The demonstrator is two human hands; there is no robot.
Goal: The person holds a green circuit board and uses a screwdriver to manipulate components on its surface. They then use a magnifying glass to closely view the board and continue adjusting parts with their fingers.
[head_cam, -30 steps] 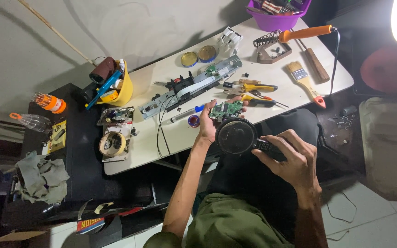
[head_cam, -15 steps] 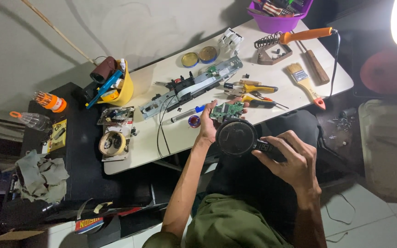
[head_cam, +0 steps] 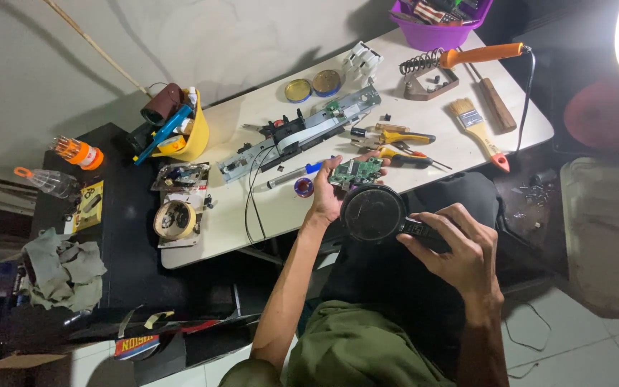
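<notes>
The right hand (head_cam: 460, 247) has its fingers curled shut around the black handle of a round magnifying glass (head_cam: 372, 213), whose dark lens hangs just off the near edge of the bench (head_cam: 252, 215), over the person's lap. Touching the lens rim on its far side, a small green circuit board (head_cam: 354, 172) is pinched in the left hand (head_cam: 329, 195), thumb and fingertips closed on its edges, right at the near edge of the bench. Just left of that hand lies a small blue ring-shaped spool (head_cam: 303, 188), with a blue-tipped pen (head_cam: 291, 175) beside it. Beyond the board, yellow-handled pliers (head_cam: 393, 136) and another yellow-handled tool lie side by side near the middle of the bench, and a long stripped metal chassis with a ribbon cable (head_cam: 299, 132) runs diagonally across the centre. Toward the far right corner an orange-handled soldering iron (head_cam: 478, 54) rests in its coil stand, with a paintbrush (head_cam: 476, 129) near the right edge. A yellow cup of tools (head_cam: 184, 132) stands at the left end, a purple basket (head_cam: 435, 32) at the far edge.
</notes>
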